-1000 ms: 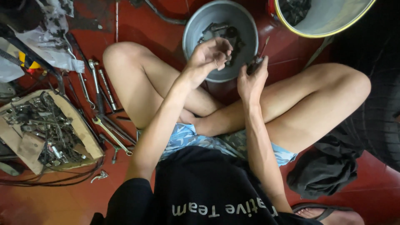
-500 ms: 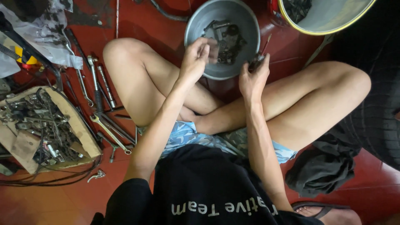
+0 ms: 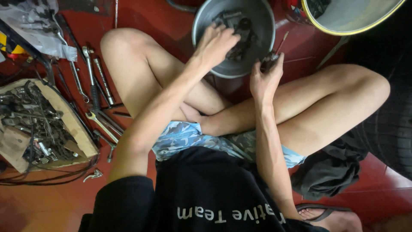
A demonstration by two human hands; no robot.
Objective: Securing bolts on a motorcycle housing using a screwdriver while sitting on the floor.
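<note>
I sit cross-legged on a red floor. My left hand reaches into a round metal basin in front of my knees. Its fingers curl over the dark metal parts lying inside, and whether they grip one is hidden. Just at the basin's near rim, my right hand holds a small screwdriver with a dark handle. The thin shaft points up and to the right.
A wooden box full of small metal tools sits at the left, with wrenches on the floor beside it. A yellow-rimmed bucket stands top right. A tyre and dark cloth lie at the right.
My left hand has gone from above the basin's near rim down into the basin, onto the parts. The right hand with the screwdriver has stayed almost still.
</note>
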